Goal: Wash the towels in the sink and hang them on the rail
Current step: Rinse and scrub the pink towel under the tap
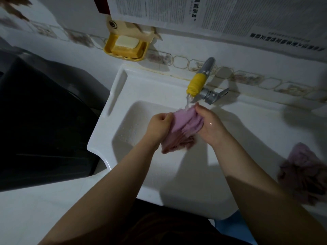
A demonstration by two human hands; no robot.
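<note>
A bunched pink towel [184, 128] hangs over the white sink [113, 96], right under the running water from the tap [196, 84] with its yellow nozzle. My left hand [159, 127] grips the towel's left side. My right hand [209, 123] grips its right side. The towel's lower end droops below both hands. A second pink towel [304, 174] lies crumpled on the sink's right ledge, apart from my hands. No rail is in view.
A yellow soap dish [126, 45] with a bar of soap hangs on the tiled wall behind the sink. A dark appliance [40, 121] stands at the left. Newspaper sheets [230, 13] cover the wall above the tap.
</note>
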